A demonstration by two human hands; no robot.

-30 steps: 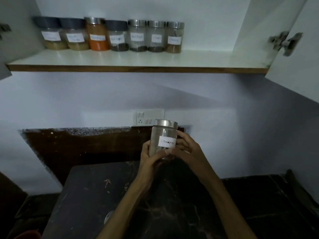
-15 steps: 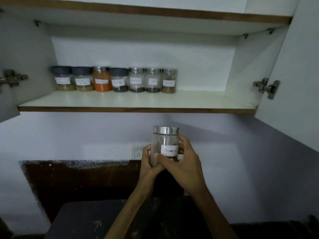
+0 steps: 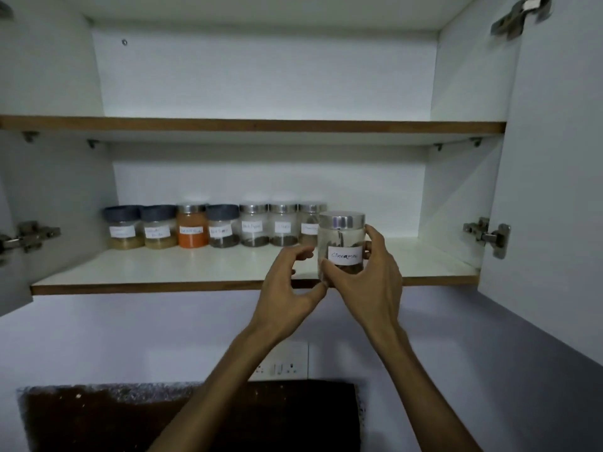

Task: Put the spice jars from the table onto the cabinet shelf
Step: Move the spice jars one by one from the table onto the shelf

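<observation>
Upright above the lower cabinet shelf (image 3: 163,272), a cinnamon jar (image 3: 341,246) sits grasped in the right hand (image 3: 365,282); the left hand (image 3: 287,282) hovers beside it, fingers loosely curled, holding nothing.

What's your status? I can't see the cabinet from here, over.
Right hand grips cinnamon jar over lower shelf. Left hand open beside it, thumb near jar base. Seven jars lined at back; spot right of them free.

Both arms reach up; right hand (image 3: 365,275) keeps a curled grip, left hand (image 3: 288,282) loosely open beside it.
</observation>
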